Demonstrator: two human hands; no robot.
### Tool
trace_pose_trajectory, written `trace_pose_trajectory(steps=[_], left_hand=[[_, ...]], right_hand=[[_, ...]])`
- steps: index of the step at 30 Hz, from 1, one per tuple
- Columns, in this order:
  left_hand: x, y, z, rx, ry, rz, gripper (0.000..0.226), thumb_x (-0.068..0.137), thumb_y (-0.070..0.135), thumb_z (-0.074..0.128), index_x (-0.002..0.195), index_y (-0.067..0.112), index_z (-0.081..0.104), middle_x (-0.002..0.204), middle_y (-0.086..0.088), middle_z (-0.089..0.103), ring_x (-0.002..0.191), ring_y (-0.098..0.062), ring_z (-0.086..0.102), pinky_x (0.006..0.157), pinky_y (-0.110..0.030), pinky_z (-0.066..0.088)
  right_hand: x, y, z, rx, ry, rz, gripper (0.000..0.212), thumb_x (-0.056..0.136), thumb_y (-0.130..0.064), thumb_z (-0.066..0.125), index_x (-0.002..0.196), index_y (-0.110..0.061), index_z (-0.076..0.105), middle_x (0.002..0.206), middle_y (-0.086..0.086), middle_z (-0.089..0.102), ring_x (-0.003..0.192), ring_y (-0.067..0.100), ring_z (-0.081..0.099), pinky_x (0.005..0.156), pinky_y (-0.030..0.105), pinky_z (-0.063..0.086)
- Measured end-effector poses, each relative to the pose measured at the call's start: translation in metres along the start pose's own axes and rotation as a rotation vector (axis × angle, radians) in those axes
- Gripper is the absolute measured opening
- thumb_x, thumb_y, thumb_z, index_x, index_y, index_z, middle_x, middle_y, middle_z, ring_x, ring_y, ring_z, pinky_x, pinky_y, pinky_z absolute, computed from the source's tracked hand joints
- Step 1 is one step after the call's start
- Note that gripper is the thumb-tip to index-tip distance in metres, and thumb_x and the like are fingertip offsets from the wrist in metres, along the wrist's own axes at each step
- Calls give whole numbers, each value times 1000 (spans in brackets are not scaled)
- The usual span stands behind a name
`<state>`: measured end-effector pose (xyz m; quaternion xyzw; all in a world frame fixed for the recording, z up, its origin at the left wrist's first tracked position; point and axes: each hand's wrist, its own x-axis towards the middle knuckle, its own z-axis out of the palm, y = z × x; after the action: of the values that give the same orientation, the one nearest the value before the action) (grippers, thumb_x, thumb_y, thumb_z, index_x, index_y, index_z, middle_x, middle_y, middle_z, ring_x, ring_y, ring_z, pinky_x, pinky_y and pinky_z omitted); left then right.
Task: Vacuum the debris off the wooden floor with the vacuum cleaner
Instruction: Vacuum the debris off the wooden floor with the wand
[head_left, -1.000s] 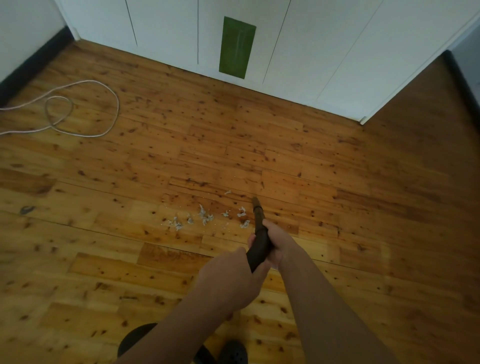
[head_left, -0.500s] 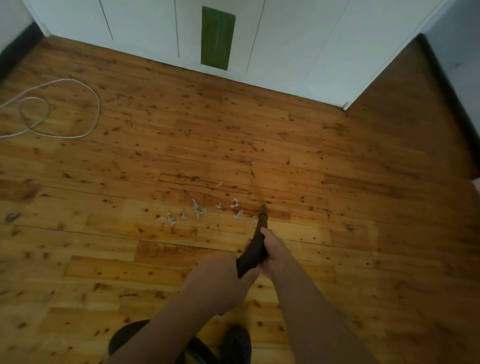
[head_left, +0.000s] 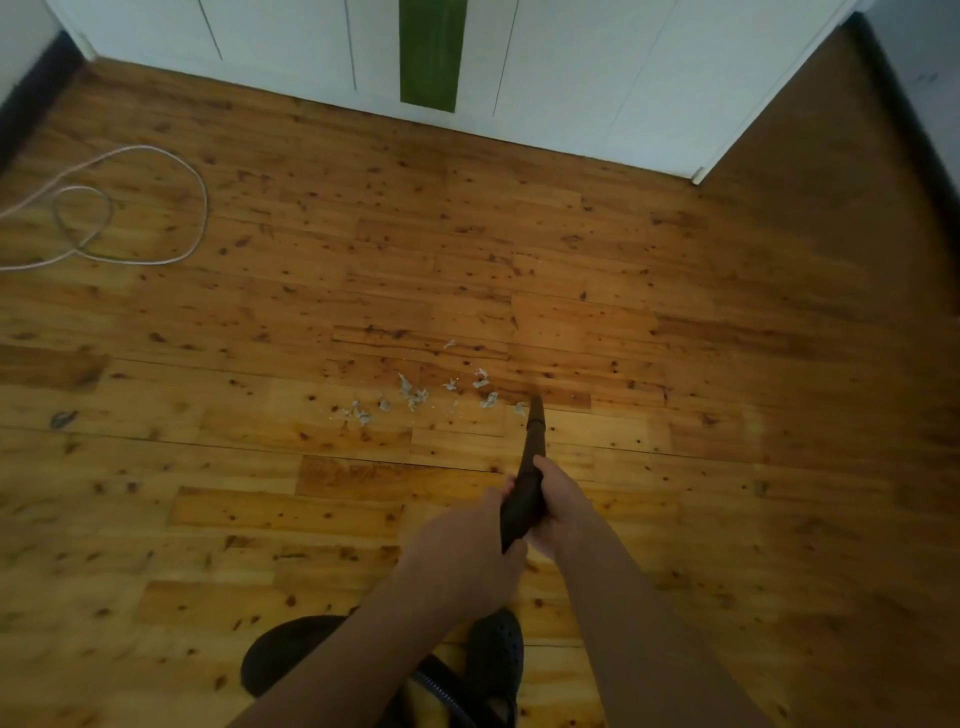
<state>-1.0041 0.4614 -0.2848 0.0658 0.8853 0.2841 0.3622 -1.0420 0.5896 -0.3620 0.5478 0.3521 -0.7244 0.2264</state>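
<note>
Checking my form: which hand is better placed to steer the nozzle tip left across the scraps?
Right. The right hand grips the nozzle farther forward, nearer its tip, so it likely steers best toward the debris; the left hand holds the rear.

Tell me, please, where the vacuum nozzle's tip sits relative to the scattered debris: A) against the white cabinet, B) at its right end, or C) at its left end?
B: the nozzle ends just right of the rightmost scrap, with the remaining debris spread to its left.
</note>
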Motion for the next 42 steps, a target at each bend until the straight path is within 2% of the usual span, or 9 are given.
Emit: trace_pose_trajectory(steps=[6,10,16,19,22,28,31,36,42], left_hand=[[-10,-5,3,41,23,-9,49,98,47,45,140,26,33,82,11,50,62,-4,48,52,-20,37],[-16,-12,2,55,49,-31,47,97,53,44,136,28,36,76,14,49,59,-2,48,49,-19,34],[-22,-22,1,-17,50,-42,38,99,42,46,130,20,41,77,13,46,60,-2,45,49,-16,33],[-25,-24,4,-50,37,-49,38,98,38,47,130,18,40,77,12,46,58,-2,44,47,-17,33],[-26,-22,7,-41,40,-39,39,97,42,47,130,21,40,79,11,50,59,-3,47,49,-18,36],[-17,-1,25,25,12,12,29,97,45,48,119,26,44,82,11,53,65,-4,53,52,-18,39],[-13,16,36,74,4,69,34,99,45,44,125,23,41,82,12,53,62,-4,50,52,-19,40],[-4,42,47,136,-31,89,44,102,45,41,139,23,33,93,6,58,73,-10,56,62,-23,48],[-1,70,63,232,-88,95,43,102,45,41,137,22,35,99,4,61,73,-11,56,61,-23,47]], right_hand=[[-11,11,1,61,12,21,30,101,-31,52,118,-7,51,77,11,54,59,20,52,44,30,53],[-18,20,7,28,19,34,28,101,-32,51,107,-5,53,67,9,55,54,21,52,43,29,52],[-28,33,17,-16,9,67,26,101,-30,51,100,-4,53,61,9,58,46,20,56,42,28,52],[-31,37,18,-7,19,72,27,100,-28,52,111,-3,51,73,11,56,56,20,54,42,27,51],[-29,36,12,9,44,47,35,101,-27,51,127,-4,46,83,14,56,63,21,54,51,35,50],[-22,21,-28,59,84,-30,41,101,-27,51,136,-7,42,84,13,56,64,22,55,56,36,52],[-18,10,-49,65,70,-34,42,101,-29,51,136,-7,44,82,13,56,63,22,55,54,36,53],[-13,-3,-71,103,53,-42,37,101,-27,51,130,-4,48,77,12,57,56,20,55,45,28,53],[-13,-9,-103,155,26,-29,33,103,-26,48,126,-4,46,81,12,55,60,22,53,43,28,52]])
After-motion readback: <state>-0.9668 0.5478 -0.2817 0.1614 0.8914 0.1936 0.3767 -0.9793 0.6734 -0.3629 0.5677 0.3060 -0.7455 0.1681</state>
